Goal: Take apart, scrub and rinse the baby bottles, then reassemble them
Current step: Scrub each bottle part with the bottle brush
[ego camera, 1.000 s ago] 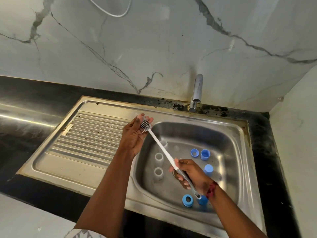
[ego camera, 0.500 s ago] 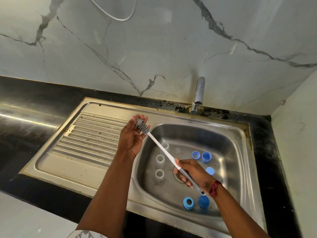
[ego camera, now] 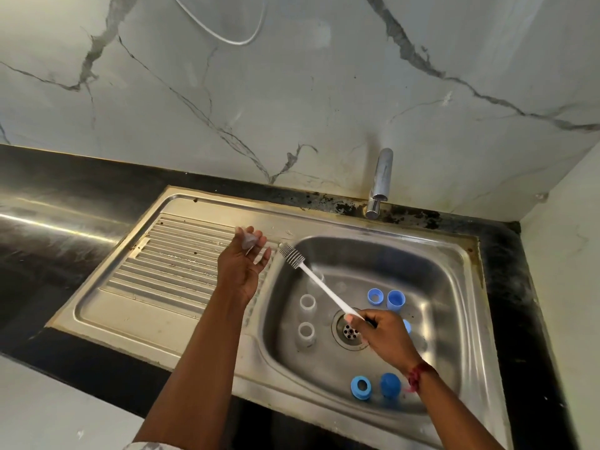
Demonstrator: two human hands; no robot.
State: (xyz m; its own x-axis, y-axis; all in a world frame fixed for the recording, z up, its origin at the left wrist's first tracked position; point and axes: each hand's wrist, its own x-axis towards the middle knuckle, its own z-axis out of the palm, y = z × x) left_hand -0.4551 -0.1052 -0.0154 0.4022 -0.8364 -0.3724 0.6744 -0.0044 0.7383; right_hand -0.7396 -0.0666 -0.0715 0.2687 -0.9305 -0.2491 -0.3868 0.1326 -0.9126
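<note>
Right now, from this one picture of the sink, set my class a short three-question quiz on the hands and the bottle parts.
1. True or false: the brush has its bristles inside a bottle.
2. What does the left hand hold? A) a sponge B) a clear teat C) nothing
3. Which hand grips the brush handle?

Key:
1. False: the bristles are in the air over the edge of the sink, outside every bottle.
2. B.
3. The right hand.
</note>
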